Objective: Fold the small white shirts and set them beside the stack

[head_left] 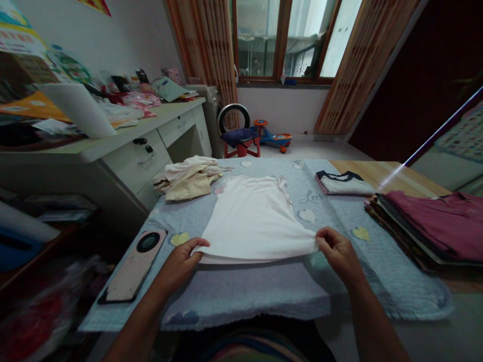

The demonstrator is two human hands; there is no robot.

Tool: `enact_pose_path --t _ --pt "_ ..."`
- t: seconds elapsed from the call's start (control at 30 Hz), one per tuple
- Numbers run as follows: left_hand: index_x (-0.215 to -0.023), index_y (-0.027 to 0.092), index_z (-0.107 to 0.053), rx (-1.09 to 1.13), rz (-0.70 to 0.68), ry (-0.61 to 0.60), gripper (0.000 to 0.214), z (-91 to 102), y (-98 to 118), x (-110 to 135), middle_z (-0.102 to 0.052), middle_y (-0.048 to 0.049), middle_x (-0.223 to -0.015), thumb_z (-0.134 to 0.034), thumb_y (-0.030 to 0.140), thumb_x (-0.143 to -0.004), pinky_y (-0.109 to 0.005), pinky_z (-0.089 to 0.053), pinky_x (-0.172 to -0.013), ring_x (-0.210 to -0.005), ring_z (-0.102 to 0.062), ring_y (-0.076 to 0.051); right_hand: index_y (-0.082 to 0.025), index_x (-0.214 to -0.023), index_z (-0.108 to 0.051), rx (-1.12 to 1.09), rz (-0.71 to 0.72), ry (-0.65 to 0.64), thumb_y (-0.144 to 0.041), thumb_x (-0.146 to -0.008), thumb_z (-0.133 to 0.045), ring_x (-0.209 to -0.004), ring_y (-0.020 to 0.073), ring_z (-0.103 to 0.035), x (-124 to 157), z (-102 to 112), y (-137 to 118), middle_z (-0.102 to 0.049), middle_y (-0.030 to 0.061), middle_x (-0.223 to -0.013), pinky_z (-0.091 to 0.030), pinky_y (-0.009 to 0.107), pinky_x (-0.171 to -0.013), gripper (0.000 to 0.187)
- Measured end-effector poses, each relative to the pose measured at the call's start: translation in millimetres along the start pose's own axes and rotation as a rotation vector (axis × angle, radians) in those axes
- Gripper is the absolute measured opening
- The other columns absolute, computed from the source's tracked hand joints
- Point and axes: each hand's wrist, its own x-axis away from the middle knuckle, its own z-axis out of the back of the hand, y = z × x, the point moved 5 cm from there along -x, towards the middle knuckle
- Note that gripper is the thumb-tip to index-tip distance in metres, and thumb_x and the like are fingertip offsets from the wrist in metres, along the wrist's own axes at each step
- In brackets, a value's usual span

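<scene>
A white shirt (252,221) lies spread on the blue patterned cloth (245,286), its hem toward me and its ruffled end away. My left hand (184,259) pinches the hem's left corner between thumb and fingers. At the right corner, my right hand (335,249) grips the hem the same way. Between the two hands the hem is drawn fairly straight, slightly raised off the cloth. Some fingertips are hidden by the fabric and by the hands themselves.
A phone (134,266) lies at left, with crumpled beige clothes (192,178) beyond it. At right are a folded shirt (343,183) and a stack of folded clothes (433,226). A cluttered desk (132,151) stands left; a red stool (243,146) and toy car (271,138) are behind.
</scene>
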Motion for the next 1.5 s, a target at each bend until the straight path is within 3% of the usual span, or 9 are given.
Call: enact_pose_path --t 0.2,0.33,0.43,0.63,0.8,0.93,1.13,1.33,1.5 --pt "-0.093 0.021 -0.070 -0.099 -0.032 -0.123 0.031 -5.7 -4 3 -0.070 0.0004 -0.082 -0.049 0.039 -0.079 -0.029 -0.047 -0.075 -0.078 -0.064 -0.022 -0.022 -0.062 -0.051 0.208 -0.007 -0.148 -0.046 -0.085 -0.047 -0.058 0.0154 -0.048 0 -2 4 -0.049 -0.0020 -0.058 -0.036 0.027 -0.055 0.033" --pt "-0.094 0.021 -0.070 -0.206 -0.031 -0.259 0.031 -6.0 -7 5 -0.063 0.0020 -0.072 -0.055 0.044 -0.080 -0.026 -0.043 -0.066 -0.070 -0.059 -0.019 -0.022 -0.065 -0.059 0.394 -0.044 -0.385 -0.051 -0.084 -0.052 -0.062 0.0185 -0.056 -2 -12 9 -0.063 0.0016 -0.064 -0.037 0.028 -0.058 0.035" --pt "-0.099 0.023 -0.072 -0.305 -0.098 -0.334 0.033 -1.4 -5 2 -0.065 -0.0002 -0.080 -0.061 0.046 -0.078 -0.027 -0.045 -0.072 -0.077 -0.060 -0.020 -0.022 -0.073 -0.064 0.472 -0.046 -0.405 -0.049 -0.085 -0.054 -0.067 0.0192 -0.060 -14 -11 8 -0.069 0.0036 -0.072 -0.039 0.028 -0.061 0.031" --pt "-0.110 0.020 -0.068 -0.419 -0.212 -0.196 0.040 6.0 11 -53 -0.067 -0.0099 -0.114 -0.049 0.046 -0.086 -0.039 -0.043 -0.102 -0.111 -0.060 -0.027 -0.019 -0.084 -0.069 0.719 -0.026 -0.298 -0.037 -0.090 -0.052 -0.075 0.0180 -0.063 -77 -15 -11 -0.073 0.0072 -0.084 -0.036 0.026 -0.063 0.026" --pt "-0.128 0.014 -0.056 -0.555 -0.094 -0.064 0.044 -11.0 17 -133 -0.062 -0.0146 -0.130 -0.046 0.029 -0.088 -0.035 -0.043 -0.103 -0.119 -0.059 -0.025 -0.016 -0.097 -0.075 0.881 -0.150 -0.285 -0.032 -0.090 -0.051 -0.094 0.0228 -0.068 -137 -41 -15 -0.074 0.0143 -0.104 -0.040 0.028 -0.070 0.030" --pt "-0.129 0.014 -0.055 -0.668 0.071 0.066 0.043 -22.6 16 -173 -0.062 -0.0179 -0.130 -0.050 0.030 -0.089 -0.035 -0.046 -0.096 -0.118 -0.061 -0.028 -0.013 -0.108 -0.074 0.888 -0.277 -0.234 -0.036 -0.088 -0.054 -0.102 0.0262 -0.068 -159 -62 -3 -0.072 0.0182 -0.111 -0.044 0.029 -0.073 0.036" --pt "-0.119 0.016 -0.061 -0.633 0.164 0.258 0.041 -29.9 12 -183 -0.065 -0.0167 -0.121 -0.054 0.043 -0.089 -0.036 -0.050 -0.087 -0.110 -0.064 -0.030 -0.015 -0.103 -0.071 0.839 -0.220 -0.128 -0.023 -0.087 -0.050 -0.101 0.0234 -0.067 -161 -79 11 -0.072 0.0146 -0.111 -0.042 0.027 -0.071 0.027" --pt "-0.102 0.021 -0.062 -0.596 0.009 0.366 0.019 -34.9 9 -182 -0.070 -0.0087 -0.106 -0.057 0.034 -0.089 -0.032 -0.048 -0.084 -0.102 -0.065 -0.025 -0.019 -0.111 -0.063 0.801 -0.174 0.007 -0.027 -0.091 -0.050 -0.089 0.0219 -0.067 -157 -79 7 -0.072 0.0104 -0.095 -0.038 0.027 -0.067 0.025" --pt "-0.111 0.023 -0.055 -0.422 0.011 0.416 0.019 -30.3 7 -181 -0.071 -0.0048 -0.102 -0.054 0.024 -0.092 -0.028 -0.048 -0.077 -0.093 -0.069 -0.022 -0.019 -0.113 -0.059 0.812 -0.143 0.047 -0.025 -0.094 -0.048 -0.086 0.0215 -0.067 -157 -79 7 -0.072 0.0100 -0.096 -0.036 0.027 -0.066 0.022"
